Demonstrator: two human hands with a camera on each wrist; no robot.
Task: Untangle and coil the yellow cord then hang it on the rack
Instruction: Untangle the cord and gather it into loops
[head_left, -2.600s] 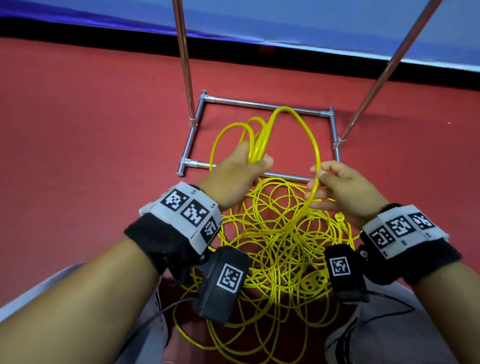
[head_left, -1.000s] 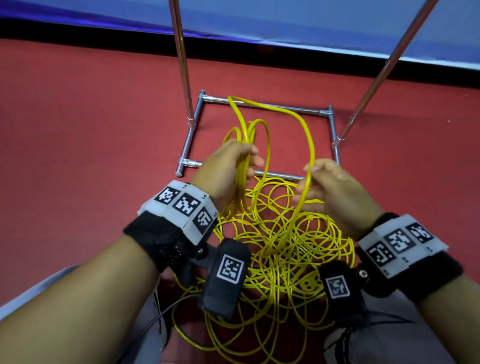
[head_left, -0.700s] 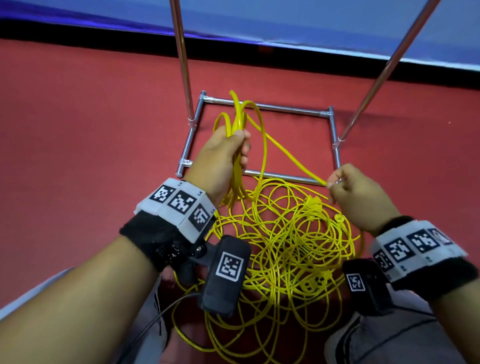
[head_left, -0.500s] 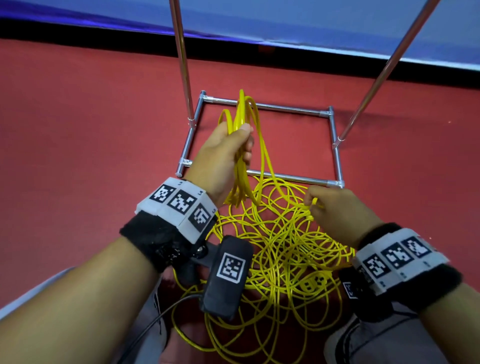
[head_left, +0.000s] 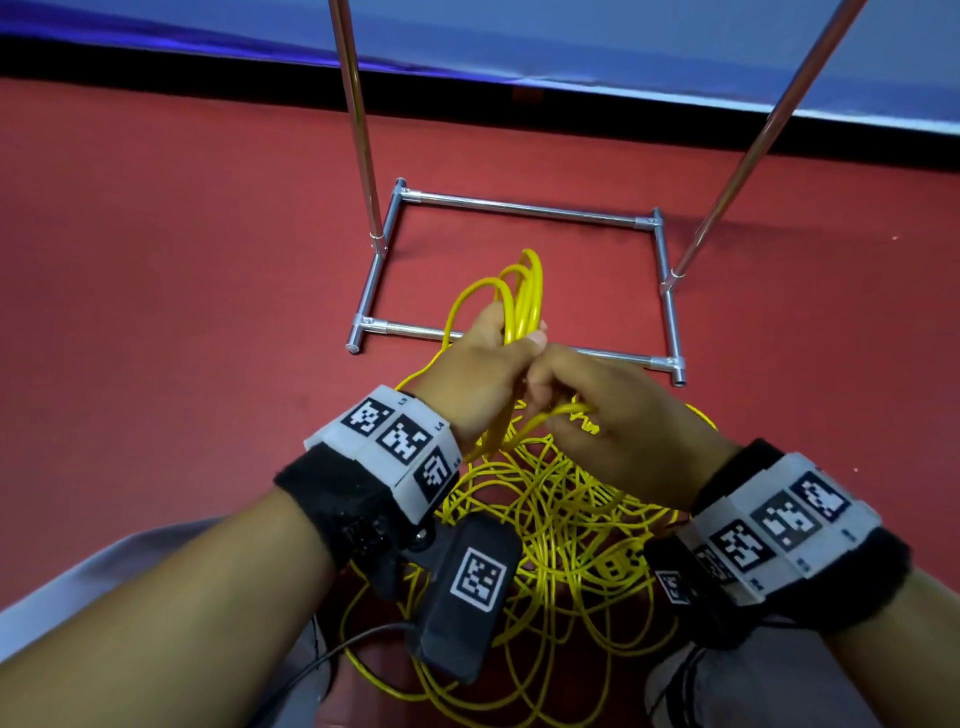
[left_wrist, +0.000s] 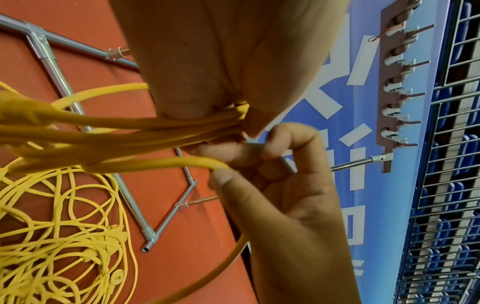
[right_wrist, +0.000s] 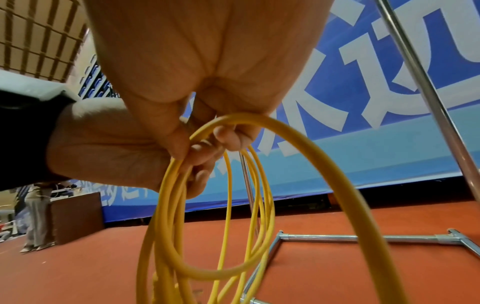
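Cord: the thin yellow plastic-jacketed cord (head_left: 558, 525) lies mostly as a loose tangle on the red floor (head_left: 182, 291), lower centre of the head view, between the forearms. A small bundle of finished loops (head_left: 522, 291) stands up out of the fist at mid-frame.
Left grip: the left hand (head_left: 480, 382) is clenched around that bundle of loops; in the left wrist view the strands (left_wrist: 145, 127) run together under the curled fingers.
Right grip: the right hand (head_left: 618, 426) touches the left and pinches a single strand between thumb and fingers, bringing one more loop (right_wrist: 259, 185) to the bundle.
Step in hand: judged from this, another turn is being added to the coil.
Done: only a few loops are gathered, as far as the views show.
Left to do: most of the cord is uncoiled and crossing over itself; a yellow plug or socket piece (head_left: 618, 558) sits inside the heap. The untangling, the rest of the coiling and the hanging are all still to come. I would put the task at an early stage.
Rack: the silver metal tube rack (head_left: 524, 208) stands on the floor just beyond the hands, its rectangular base at upper centre, two uprights rising out of the top of the frame. The cord heap crosses its near bar. Nothing can be seen hanging on it.
Containers: none in view.
Surroundings: a blue banner (head_left: 571, 36) along the top edge.
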